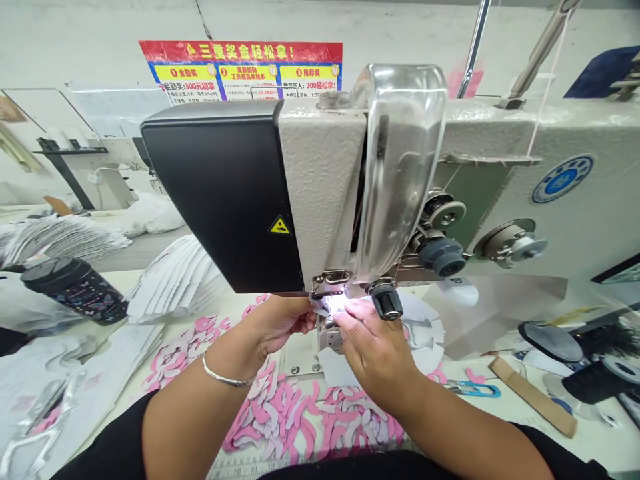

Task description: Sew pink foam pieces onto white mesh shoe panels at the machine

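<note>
A grey and black sewing machine (pixel 320 193) fills the middle, its lamp lighting the needle area. My left hand (pixel 283 323), with a silver bangle at the wrist, is beside the presser foot on the left. Its fingers are curled closed, and what they grip is hidden. On the right of the needle, my right hand (pixel 375 343) has its fingers together over a white flat piece (pixel 337 367), holding it at the machine bed. The fingertips are close to the foot, washed out by the light. The piece's outline is partly covered by the hand.
Pink and white curved cut pieces (pixel 300 413) are strewn around the machine bed. Stacked white pieces (pixel 173 280) and a black patterned tumbler (pixel 75 290) stand left. Blue thread snips (pixel 475 389), a brown strip (pixel 533 397) and a black thread spool (pixel 603 380) lie right.
</note>
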Available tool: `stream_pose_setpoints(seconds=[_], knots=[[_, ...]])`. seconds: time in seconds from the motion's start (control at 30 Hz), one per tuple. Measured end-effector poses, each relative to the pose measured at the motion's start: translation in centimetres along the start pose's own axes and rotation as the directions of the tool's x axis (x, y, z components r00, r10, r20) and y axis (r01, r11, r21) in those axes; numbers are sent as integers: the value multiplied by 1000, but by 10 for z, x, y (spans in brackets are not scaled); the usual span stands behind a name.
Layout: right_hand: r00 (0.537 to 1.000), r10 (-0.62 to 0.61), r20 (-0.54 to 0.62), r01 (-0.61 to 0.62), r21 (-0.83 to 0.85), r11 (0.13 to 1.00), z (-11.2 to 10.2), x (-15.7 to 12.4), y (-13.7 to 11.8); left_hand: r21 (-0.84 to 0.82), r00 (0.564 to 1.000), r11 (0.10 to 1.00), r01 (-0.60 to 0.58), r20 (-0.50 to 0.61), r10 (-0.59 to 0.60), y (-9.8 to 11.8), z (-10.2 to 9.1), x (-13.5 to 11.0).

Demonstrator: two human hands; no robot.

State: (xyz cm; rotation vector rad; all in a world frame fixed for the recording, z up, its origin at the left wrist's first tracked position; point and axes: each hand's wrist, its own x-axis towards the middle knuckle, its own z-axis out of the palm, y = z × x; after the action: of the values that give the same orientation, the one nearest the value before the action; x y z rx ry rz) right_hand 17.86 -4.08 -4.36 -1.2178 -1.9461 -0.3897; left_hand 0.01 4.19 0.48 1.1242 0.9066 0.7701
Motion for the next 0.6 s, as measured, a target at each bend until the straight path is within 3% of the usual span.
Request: stream_pose_setpoints(seconds=[0.27, 0.4, 0.53, 0.6], knots=[[998, 8, 59, -8, -12, 1000, -7, 3, 0, -33, 999, 999, -9, -53, 8, -8, -1, 1], [997, 4, 75, -3, -7, 1000, -8, 4, 1, 0, 996, 999, -50, -76, 50, -14, -3, -13], [997, -15, 78, 13, 29, 999, -10, 6, 4, 262, 973, 965, -6, -221, 67, -37, -2, -42], [996, -19, 93, 14, 47, 999, -11, 7, 6, 479, 981, 875, 74, -192, 22, -56, 1, -55]])
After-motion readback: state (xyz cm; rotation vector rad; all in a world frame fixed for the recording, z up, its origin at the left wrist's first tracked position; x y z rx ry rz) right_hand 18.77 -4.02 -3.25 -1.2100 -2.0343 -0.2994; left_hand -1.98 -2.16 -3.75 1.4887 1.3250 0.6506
